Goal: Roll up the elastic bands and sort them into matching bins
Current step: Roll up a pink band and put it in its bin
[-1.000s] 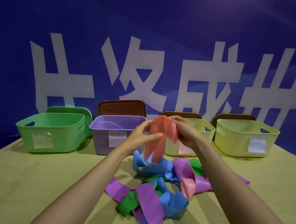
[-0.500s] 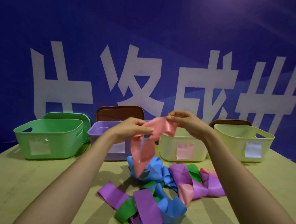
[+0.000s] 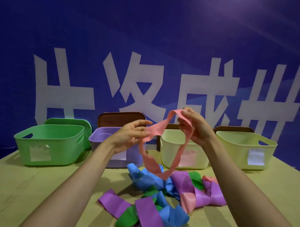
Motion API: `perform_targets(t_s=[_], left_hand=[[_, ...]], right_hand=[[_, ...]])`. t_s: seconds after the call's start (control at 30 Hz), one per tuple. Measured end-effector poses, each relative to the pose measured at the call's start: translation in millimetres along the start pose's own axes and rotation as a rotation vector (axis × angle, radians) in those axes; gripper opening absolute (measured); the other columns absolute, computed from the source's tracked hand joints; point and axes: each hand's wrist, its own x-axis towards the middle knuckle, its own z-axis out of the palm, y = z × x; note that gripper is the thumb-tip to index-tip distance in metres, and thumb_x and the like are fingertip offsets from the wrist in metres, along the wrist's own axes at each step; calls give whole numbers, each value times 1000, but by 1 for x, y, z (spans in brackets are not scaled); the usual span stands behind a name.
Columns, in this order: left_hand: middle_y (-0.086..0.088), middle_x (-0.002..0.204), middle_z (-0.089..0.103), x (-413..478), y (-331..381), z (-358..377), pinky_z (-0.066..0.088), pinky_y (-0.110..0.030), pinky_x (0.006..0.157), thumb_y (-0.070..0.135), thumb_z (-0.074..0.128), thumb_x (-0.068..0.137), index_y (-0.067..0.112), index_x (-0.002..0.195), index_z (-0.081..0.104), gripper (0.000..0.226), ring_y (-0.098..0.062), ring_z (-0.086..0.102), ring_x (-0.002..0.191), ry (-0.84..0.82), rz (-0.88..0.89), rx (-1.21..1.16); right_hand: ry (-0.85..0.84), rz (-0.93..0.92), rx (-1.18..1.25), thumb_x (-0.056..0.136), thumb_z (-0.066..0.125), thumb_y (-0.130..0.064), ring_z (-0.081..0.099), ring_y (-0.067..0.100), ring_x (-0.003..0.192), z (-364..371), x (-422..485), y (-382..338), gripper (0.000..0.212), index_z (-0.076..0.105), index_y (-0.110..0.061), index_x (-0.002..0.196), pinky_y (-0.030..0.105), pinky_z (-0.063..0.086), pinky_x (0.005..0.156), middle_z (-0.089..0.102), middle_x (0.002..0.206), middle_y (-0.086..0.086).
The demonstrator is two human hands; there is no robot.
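Hanging as a wide open loop, the pink band [image 3: 156,131] has been pulled out of its bunch. It is held at 12 o'clock above the pile [image 3: 160,198], pinched by the fingers of the left hand [image 3: 129,136] and the right hand [image 3: 194,128]. Rolling can likely be started now.

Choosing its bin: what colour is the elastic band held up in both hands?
The band is pink; the head view shows it.
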Motion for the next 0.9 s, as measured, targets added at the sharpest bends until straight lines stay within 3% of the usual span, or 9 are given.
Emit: perform_targets(t_s=[0.1,0.2,0.3,0.43,0.5,0.53,0.63,0.8,0.9], left_hand=[[-6,91,69,2,-5,-4,54,-24,72,4,74,76,15,112,61,40,-16,66,81,59,-70,391],[-6,85,68,11,-20,-13,46,-29,66,16,71,80,18,88,65,10,-17,59,75,438,-18,839],[-7,82,65,13,-28,-18,44,-32,67,7,48,90,19,85,60,18,-23,58,77,633,7,801],[-4,90,62,11,-24,-19,40,-32,74,5,40,91,17,86,61,24,-22,54,88,541,-73,766],[-2,86,58,4,-23,-16,39,-31,76,9,51,87,18,80,58,13,-19,51,85,303,-130,742],[-3,88,58,-1,-25,-13,41,-31,79,17,61,80,18,84,57,6,-18,53,86,158,-175,700],[3,111,64,-4,-30,-5,41,-31,93,46,76,62,21,111,59,58,-12,59,108,-80,-315,521],[1,100,66,12,-24,23,45,-27,86,31,53,96,18,104,60,17,-15,62,97,228,-32,369],[-2,91,70,16,-16,33,50,-31,86,43,47,96,13,99,68,37,-15,65,87,274,-59,197]], right_hand=[[-25,-47,-77,79,61,-11,55,7,65,1,0,-4,15,55,-11,93,17,45,56,60,77,-1],[-86,-20,-86,79,58,-10,57,8,71,4,-2,-9,24,60,-10,102,21,45,64,63,85,-1],[-45,42,-233,78,65,7,65,16,75,3,-6,-10,31,59,-7,105,23,53,66,68,89,6],[322,-88,-1182,87,57,2,59,22,86,3,3,4,15,55,-10,94,24,47,63,61,94,8],[391,-177,-1285,88,54,2,54,21,87,5,8,11,17,51,-14,90,23,41,62,56,96,4],[387,-220,-1287,87,53,5,52,20,85,5,10,14,20,50,-15,89,23,40,64,53,96,4],[330,-266,-1107,86,54,8,52,19,71,11,9,18,20,50,-11,89,26,42,57,51,89,4],[121,-208,-761,86,63,0,59,13,73,17,1,21,14,58,-13,83,22,49,64,61,85,1],[39,-188,-652,83,61,10,60,13,75,17,-5,21,21,60,-11,82,20,50,68,63,84,6]])
